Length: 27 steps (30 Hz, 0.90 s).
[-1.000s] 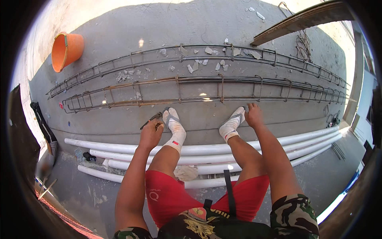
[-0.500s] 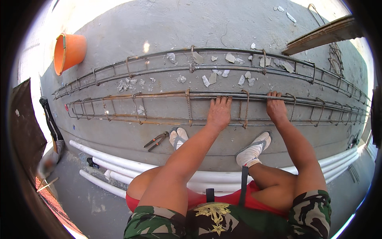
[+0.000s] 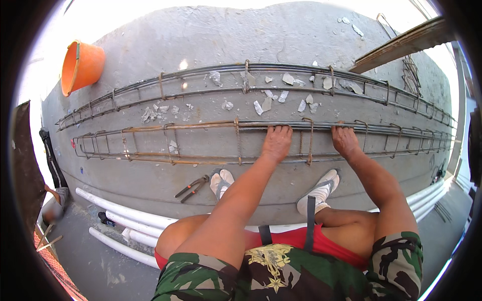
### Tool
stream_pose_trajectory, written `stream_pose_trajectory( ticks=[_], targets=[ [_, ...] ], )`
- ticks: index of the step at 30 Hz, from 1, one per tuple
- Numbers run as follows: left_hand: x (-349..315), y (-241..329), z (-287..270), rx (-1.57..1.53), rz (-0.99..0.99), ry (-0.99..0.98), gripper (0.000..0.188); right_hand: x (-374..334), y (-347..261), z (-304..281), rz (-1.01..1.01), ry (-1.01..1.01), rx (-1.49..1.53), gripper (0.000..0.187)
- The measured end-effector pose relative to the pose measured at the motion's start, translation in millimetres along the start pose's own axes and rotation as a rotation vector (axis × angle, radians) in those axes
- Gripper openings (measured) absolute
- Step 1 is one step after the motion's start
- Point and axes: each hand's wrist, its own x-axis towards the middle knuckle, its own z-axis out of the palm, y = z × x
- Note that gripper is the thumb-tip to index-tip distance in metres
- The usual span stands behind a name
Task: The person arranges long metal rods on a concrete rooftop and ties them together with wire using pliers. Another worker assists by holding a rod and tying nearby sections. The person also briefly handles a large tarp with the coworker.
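Across the floor in front of me lies a long, narrow rebar cage [image 3: 201, 125], its bars tied through square stirrups and partly rusty. My left hand [image 3: 277, 144] has its fingers curled over the upper bars, between two stirrups. Further right, past a stirrup, my right hand [image 3: 346, 140] grips the same bars, with its fingertips hidden behind them. A pair of pincers [image 3: 192, 188] with dark and orange handles lies on the floor left of my feet. Beyond the held cage, a second rebar cage [image 3: 201, 95] runs roughly parallel.
Broken grey chips [image 3: 267, 104] are scattered between and inside the cages. An orange bucket [image 3: 90, 65] stands far left. A wooden plank [image 3: 401, 46] juts in at far right. White pipes [image 3: 125, 208] lie near me, behind my feet. Another person [image 3: 56, 200] is at the left edge.
The view has shifted slightly, so the bucket and the far cage's ends appear further left. Both hands keep their hold on the near cage, which sits slightly lower in the picture.
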Motion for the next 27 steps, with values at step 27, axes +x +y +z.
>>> stream_pose_trajectory(
  ticks=[27],
  targets=[
    [23.8, 23.7, -5.1, -0.320, -0.121, -0.520, 0.023, -9.6, -8.0, -3.9, -0.143, -0.052, 0.389, 0.021]
  ],
)
